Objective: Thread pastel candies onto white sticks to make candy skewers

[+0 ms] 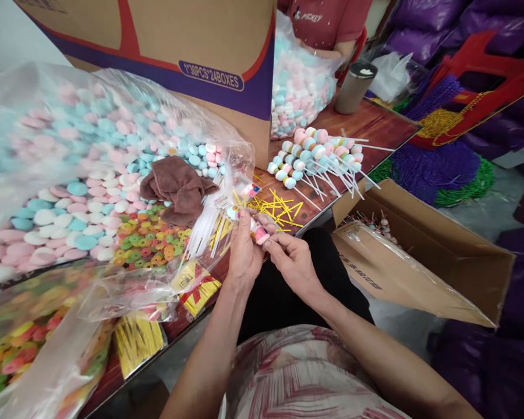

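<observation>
My left hand [245, 251] is closed around a marshmallow candy skewer [261, 234] in a clear printed wrapper, held over my lap at the table edge. My right hand [294, 261] pinches the near end of that wrapper; its fingertips partly hide what they grip. Just beyond lie loose gold twist ties [282, 210]. White sticks [201, 230] fan out left of my left hand, beside gummy rings [151, 240] and a brown cloth [170, 185]. A pile of unwrapped candy skewers [317, 152] rests farther back on the table.
A large bag of marshmallows [65, 218] spreads across the left. Behind stands a tall carton [166, 52]. A tumbler [353, 87] sits near a person in a red shirt [327, 23]. On my right is an open cardboard box [445, 256] with wrapped skewers inside.
</observation>
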A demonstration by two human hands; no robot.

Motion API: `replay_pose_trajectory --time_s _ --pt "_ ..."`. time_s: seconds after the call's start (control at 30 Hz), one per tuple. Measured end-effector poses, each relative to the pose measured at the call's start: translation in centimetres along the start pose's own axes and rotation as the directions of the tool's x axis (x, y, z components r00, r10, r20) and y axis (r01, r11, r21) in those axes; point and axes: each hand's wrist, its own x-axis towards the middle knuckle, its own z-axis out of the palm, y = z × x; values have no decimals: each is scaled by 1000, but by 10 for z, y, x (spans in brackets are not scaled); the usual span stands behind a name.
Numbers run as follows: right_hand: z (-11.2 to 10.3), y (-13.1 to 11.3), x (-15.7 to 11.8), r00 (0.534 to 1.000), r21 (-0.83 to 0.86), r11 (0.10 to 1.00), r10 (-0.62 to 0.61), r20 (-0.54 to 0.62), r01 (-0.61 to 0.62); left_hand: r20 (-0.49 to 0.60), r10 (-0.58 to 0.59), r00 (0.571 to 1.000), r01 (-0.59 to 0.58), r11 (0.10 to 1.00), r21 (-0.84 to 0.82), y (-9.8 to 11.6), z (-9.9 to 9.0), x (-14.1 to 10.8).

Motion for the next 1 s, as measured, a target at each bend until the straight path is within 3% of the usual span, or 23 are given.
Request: replay_pose_trajectory --time_s 0.23,0.4,0.5,0.6,0.7,0.8,0.9,1.0 --pt "1 8 6 989 -174 980 -117 -89 100 -12 -48 999 49 998 51 4 -1 -3" --pt "-13 9 -11 993 -267 956 -110 49 119 2 11 1000 -11 1000 2 19 3 0" --pt "-12 13 -13 983 -288 943 -141 118 170 30 -92 995 89 991 101 12 0 -2" --pt "-3 15 -6 973 -317 921 -227 29 224 48 -193 980 181 966 185 2 -2 -7" --pt "2 10 0 964 -307 920 -266 -28 245 54 -189 981 175 964 198 2 -4 -11" --pt "-2 2 -1 988 -183 972 -140 58 149 90 -167 982 147 970 193 9 -7 -11" --pt "-6 -3 -6 984 49 996 66 166 -75 124 -142 982 114 971 210 12 -9 -9" --pt "-5 -2 -7 980 213 963 135 146 -164 170 -171 971 121 955 269 7 -10 -10"
